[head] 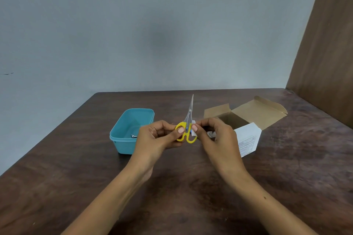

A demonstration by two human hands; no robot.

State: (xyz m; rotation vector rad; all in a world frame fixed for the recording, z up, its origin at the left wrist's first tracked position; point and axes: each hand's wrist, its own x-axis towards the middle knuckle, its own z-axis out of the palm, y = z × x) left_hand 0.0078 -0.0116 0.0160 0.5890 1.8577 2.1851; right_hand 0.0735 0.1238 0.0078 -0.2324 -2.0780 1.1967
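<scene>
On my feed the scissors (188, 118) are up off the table (172, 196), held approx centre, btw both hands. Blades are together, tip pointing up and away from me, tilted a bit to the R. Yellow handle loops are at the bottom, toward me.

L hand (159, 135): fingers curled, thumb pressed on the front of the L loop, so it pinches that loop. R hand (217, 135): thumb and forefinger pinch a white scrap (194, 134) against the R loop. The scrap sticks out above and below the thumb. Can't tell if it's paper, tape or cloth. Some more pale material shows inside the R palm; too small for me to ID.

Behind the L hand, a teal plastic tub (122, 146) sits on the table w/ no lid on. A small metal item (134, 136) lies in its near R corner, partly hidden by the hand. Behind the R hand there's a cardboard box (248, 139) w/ its flaps open. Its near side is white w/ fine print I can't read. The tub and box are well apart, the scissors in front of the gap.

Grey wall (152, 25) at the back, brown wood panel (328, 53) on the R edge.
</scene>
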